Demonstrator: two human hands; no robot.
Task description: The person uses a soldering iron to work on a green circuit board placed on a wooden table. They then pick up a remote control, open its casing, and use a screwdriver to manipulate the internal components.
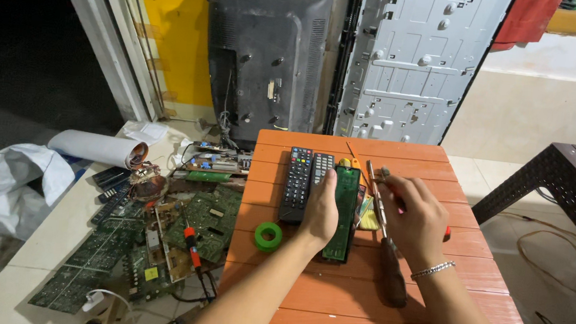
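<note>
We sit at an orange plastic table [358,310]. On the floor by it lie green circuit boards [154,241]. Our left hand [320,214] presses flat, fingers loose, on a long green board [343,213] lying between our hands. Our right hand [417,220] curls around a dark-handled screwdriver [386,242] beside it. Farther off, TV backs [340,54] lean on the wall.

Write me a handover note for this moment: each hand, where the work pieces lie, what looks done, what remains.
Left hand: pressing on the long green circuit board of an opened remote, on the orange slatted table.
Right hand: grips something small and red, hidden; it rests beside the brown-handled screwdriver.
Black remote control lies left, with the green tape roll.
Done: board exposed. Left: cannot tell.
</note>
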